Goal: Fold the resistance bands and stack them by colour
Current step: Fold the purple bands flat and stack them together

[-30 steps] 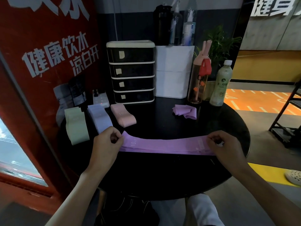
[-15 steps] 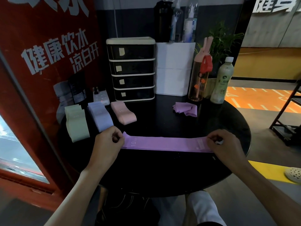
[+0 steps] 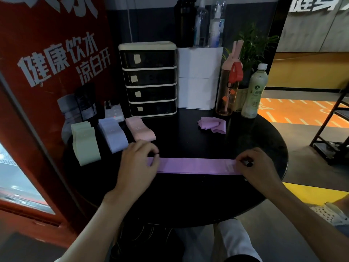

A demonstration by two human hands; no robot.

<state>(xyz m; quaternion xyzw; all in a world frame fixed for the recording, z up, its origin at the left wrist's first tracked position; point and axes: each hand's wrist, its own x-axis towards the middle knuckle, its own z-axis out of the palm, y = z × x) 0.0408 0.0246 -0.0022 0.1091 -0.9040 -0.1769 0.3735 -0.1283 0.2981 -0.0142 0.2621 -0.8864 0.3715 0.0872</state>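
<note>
Purple resistance band [image 3: 196, 166] lies flat across the middle of the frame on the round black table [image 3: 188, 197]. The left hand [image 3: 136, 163] pinches its left end and the right hand [image 3: 258, 167] pinches its right end. Folded green stack [image 3: 85, 143], lavender stack [image 3: 113, 135] and pink stack [image 3: 140, 129] sit side by side at centre left, and a crumpled purple band [image 3: 212, 124] lies right of centre.

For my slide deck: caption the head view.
Left hand and right hand hold a purple band flat by its ends on a black table.
</note>
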